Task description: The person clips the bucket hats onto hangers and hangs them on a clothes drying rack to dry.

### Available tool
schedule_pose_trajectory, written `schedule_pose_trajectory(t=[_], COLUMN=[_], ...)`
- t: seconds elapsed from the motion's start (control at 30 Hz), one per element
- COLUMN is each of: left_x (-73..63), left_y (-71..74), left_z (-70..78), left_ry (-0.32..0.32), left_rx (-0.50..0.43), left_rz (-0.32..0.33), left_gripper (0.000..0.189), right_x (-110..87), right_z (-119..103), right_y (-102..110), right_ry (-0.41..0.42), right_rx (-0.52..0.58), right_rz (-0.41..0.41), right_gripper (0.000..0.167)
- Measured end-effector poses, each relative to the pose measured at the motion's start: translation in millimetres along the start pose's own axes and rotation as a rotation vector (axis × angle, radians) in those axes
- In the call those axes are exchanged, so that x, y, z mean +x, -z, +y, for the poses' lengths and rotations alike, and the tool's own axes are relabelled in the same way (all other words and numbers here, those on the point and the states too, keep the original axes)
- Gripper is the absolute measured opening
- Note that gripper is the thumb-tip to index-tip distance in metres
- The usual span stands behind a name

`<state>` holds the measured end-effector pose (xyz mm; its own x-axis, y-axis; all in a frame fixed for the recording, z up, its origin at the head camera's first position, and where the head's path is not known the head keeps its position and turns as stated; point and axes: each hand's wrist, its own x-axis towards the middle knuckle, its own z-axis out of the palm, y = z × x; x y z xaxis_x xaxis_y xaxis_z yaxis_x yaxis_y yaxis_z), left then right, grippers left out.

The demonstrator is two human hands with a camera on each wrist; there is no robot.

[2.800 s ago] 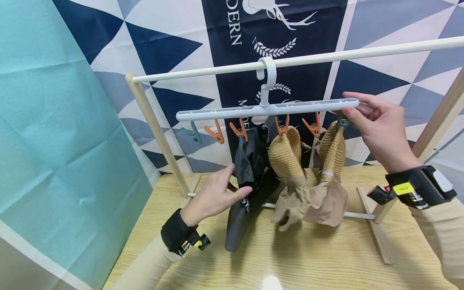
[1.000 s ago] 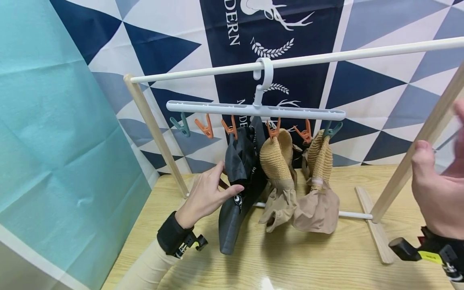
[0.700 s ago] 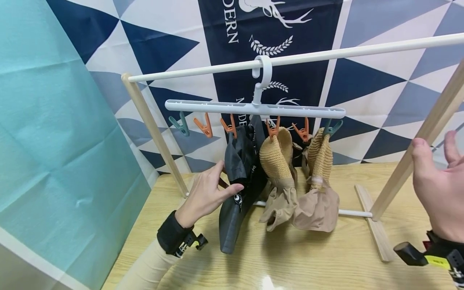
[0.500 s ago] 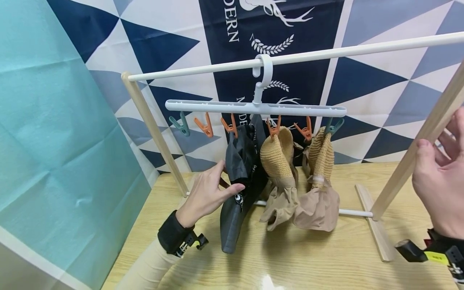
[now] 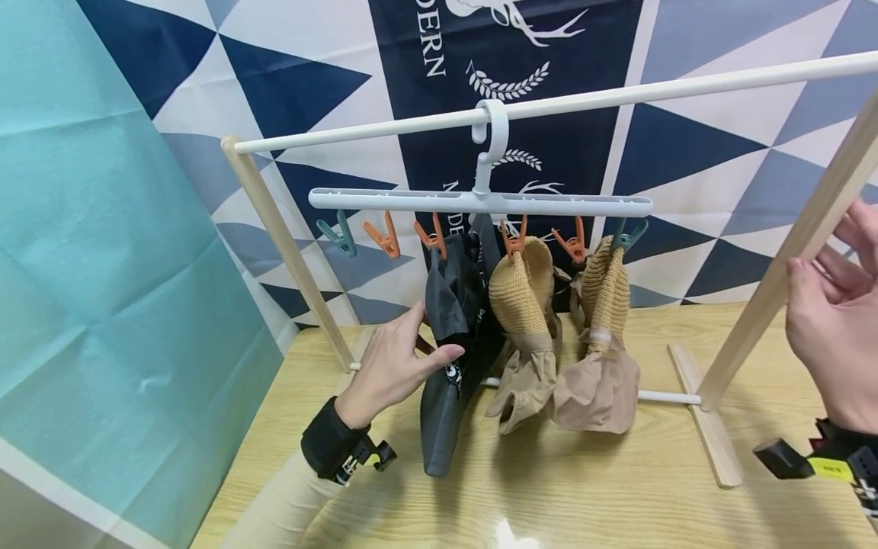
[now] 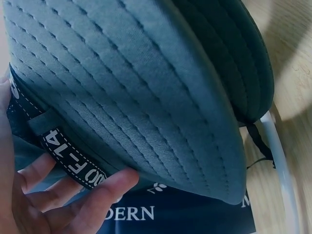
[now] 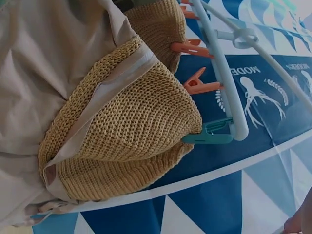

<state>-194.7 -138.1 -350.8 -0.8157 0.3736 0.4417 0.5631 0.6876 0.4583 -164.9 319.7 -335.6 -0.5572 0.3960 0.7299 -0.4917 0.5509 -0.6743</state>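
A dark grey bucket hat [image 5: 446,305] with a stitched brim [image 6: 126,92] hangs from an orange clip under the white hanger [image 5: 542,203]. My left hand [image 5: 391,362] is at its left side; thumb and fingers lie apart around the hat's edge, fingertips against the lettered band [image 6: 73,158] in the left wrist view. To its right hang two tan woven parts [image 5: 524,297] [image 7: 136,117] with beige cloth, the right one on a green clip [image 7: 209,136]. My right hand [image 5: 840,320], fingers loosely bent and spread, is close beside the right wooden post [image 5: 789,282], holding nothing.
The hanger hooks over the white rod [image 5: 638,93] of a wooden rack. A lower bar [image 5: 668,396] and a wooden foot [image 5: 706,427] stand on the table [image 5: 583,496]. Loose green and orange clips [image 5: 384,235] hang at left. A patterned cloth covers the wall.
My right hand has let go of the hanger's right end and moved right, to beside the post. The hanger and hanging hats shifted slightly left. The left hand stays by the grey hat.
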Motion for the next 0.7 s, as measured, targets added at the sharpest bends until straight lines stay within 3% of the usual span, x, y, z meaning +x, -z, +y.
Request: schedule_pose_trajectory(t=[0.2, 0.3, 0.53, 0.7], left_x=[0.3, 1.0, 2.0, 3.4], left_y=[-2.3, -4.1, -7.3, -8.3], left_z=[2.6, 3.5, 6.0, 7.6], left_ry=[0.002, 0.0, 0.0, 0.015], left_rx=[-0.03, -0.044, -0.032, -0.032], left_rz=[-0.004, 0.001, 0.029, 0.035], left_gripper=[0.113, 0.112, 0.113, 0.114], right_x=[12.8, 19.4, 34.9, 44.4], right_z=[-2, 1, 14, 22], right_y=[-7, -11, -24, -33], right_ry=[-0.122, -0.14, -0.053, -0.036], right_rx=[-0.046, -0.043, -0.11, -0.166], right_rz=[-0.012, -0.022, 0.005, 0.004], right_gripper=[0.067, 0.069, 0.065, 0.065])
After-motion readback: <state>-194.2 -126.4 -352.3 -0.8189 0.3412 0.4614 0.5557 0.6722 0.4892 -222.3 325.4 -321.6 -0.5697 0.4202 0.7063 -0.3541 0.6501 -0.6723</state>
